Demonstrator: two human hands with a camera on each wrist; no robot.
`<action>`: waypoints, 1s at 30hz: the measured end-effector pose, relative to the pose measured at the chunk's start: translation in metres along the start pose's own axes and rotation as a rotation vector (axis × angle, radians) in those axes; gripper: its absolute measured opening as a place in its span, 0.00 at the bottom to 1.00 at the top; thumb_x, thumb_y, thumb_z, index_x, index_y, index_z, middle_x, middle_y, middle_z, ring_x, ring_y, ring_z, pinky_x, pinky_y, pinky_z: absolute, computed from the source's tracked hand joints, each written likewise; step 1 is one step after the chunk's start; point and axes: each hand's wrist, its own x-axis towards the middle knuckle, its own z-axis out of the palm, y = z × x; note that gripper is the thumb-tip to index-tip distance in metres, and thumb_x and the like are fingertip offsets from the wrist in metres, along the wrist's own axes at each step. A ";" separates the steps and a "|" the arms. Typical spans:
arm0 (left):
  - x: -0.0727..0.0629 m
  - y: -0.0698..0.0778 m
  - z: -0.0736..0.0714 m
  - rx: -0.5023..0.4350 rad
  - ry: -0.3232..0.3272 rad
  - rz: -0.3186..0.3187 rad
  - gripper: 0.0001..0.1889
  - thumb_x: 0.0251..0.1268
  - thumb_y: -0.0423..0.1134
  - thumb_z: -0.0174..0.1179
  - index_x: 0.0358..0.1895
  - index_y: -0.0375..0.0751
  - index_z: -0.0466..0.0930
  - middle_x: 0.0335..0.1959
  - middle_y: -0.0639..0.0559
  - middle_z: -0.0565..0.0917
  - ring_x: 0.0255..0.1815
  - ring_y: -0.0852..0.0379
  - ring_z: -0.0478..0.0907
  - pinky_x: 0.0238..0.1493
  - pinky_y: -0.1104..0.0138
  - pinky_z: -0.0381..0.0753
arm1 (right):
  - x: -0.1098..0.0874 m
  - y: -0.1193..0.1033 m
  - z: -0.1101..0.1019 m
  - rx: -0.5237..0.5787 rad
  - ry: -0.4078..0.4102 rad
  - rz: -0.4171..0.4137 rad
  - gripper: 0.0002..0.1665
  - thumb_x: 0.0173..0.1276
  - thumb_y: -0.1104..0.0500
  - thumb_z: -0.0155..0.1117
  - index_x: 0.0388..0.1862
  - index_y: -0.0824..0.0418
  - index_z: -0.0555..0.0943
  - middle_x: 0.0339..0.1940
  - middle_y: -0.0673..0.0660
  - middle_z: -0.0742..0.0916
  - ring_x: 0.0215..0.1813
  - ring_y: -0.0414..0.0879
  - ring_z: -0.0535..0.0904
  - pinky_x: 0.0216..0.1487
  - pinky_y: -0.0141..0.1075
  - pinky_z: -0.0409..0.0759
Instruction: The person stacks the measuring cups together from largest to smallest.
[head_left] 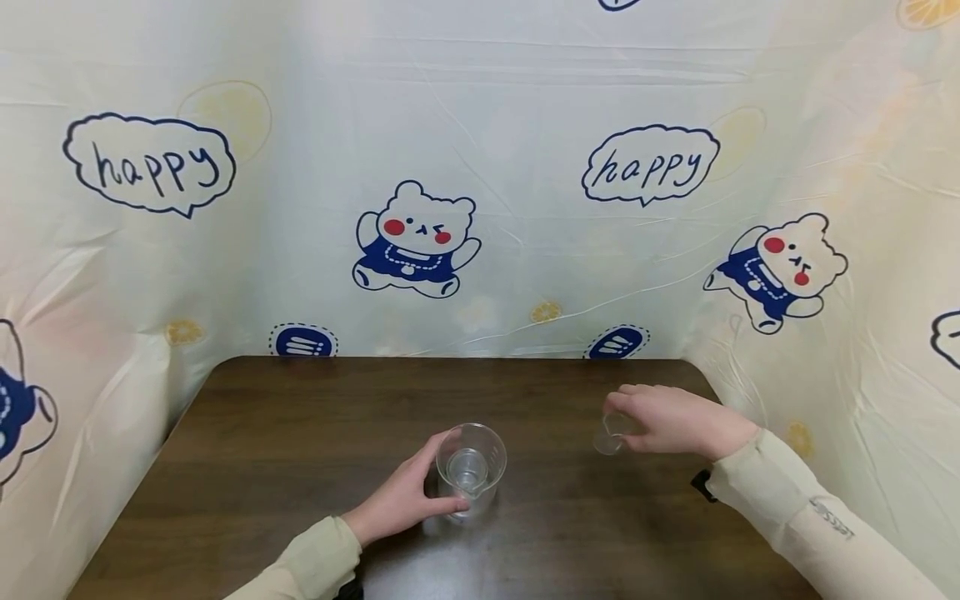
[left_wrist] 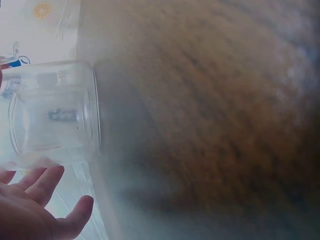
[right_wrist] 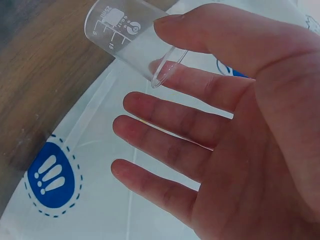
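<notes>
My left hand (head_left: 408, 492) holds a large clear glass beaker (head_left: 491, 500) on the table, thumb at the near side and fingers round its left side. A smaller clear vessel (head_left: 467, 472) shows inside that beaker, its outline also visible through the wall in the left wrist view. To the right, my right hand (head_left: 667, 421) pinches a small glass beaker (right_wrist: 125, 35) near its rim, between thumb and index finger. White graduation marks, with 25 ml at the top, are printed on it. The other fingers of that hand (right_wrist: 225, 130) are extended away from the glass.
Both beakers are over a dark brown wooden table (head_left: 337, 408). A pale curtain (head_left: 525, 275) with printed bears and "happy" bubbles hangs behind the table and along both sides.
</notes>
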 end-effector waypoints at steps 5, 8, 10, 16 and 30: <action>0.000 0.001 0.000 0.001 0.005 0.005 0.50 0.58 0.61 0.75 0.81 0.58 0.57 0.73 0.53 0.74 0.75 0.51 0.70 0.72 0.44 0.68 | 0.006 -0.009 -0.003 -0.024 0.007 -0.033 0.13 0.61 0.61 0.74 0.45 0.55 0.83 0.37 0.45 0.81 0.36 0.40 0.78 0.41 0.40 0.82; 0.001 0.001 0.000 0.002 0.005 0.003 0.50 0.58 0.60 0.76 0.81 0.58 0.57 0.73 0.53 0.74 0.74 0.51 0.70 0.72 0.44 0.68 | 0.009 -0.014 -0.005 -0.042 0.015 -0.056 0.13 0.60 0.61 0.75 0.43 0.54 0.82 0.36 0.45 0.82 0.36 0.40 0.78 0.41 0.40 0.82; 0.001 0.000 0.001 0.000 0.002 0.002 0.50 0.58 0.60 0.76 0.81 0.59 0.57 0.73 0.53 0.74 0.74 0.51 0.70 0.71 0.44 0.68 | 0.012 -0.018 -0.006 -0.057 0.020 -0.072 0.13 0.60 0.61 0.75 0.43 0.54 0.82 0.36 0.45 0.82 0.36 0.41 0.79 0.40 0.40 0.82; 0.000 -0.002 0.001 0.005 0.004 0.004 0.50 0.59 0.60 0.75 0.81 0.59 0.57 0.73 0.53 0.74 0.74 0.50 0.70 0.71 0.44 0.69 | 0.022 -0.031 -0.011 -0.088 0.037 -0.137 0.14 0.60 0.60 0.77 0.42 0.54 0.82 0.34 0.45 0.81 0.34 0.41 0.79 0.38 0.38 0.82; 0.001 -0.003 0.001 0.006 0.008 -0.002 0.51 0.57 0.62 0.76 0.81 0.59 0.57 0.74 0.54 0.73 0.74 0.50 0.70 0.70 0.44 0.70 | 0.051 -0.056 -0.019 -0.100 0.060 -0.205 0.12 0.61 0.60 0.74 0.42 0.54 0.83 0.36 0.47 0.83 0.36 0.44 0.80 0.41 0.39 0.82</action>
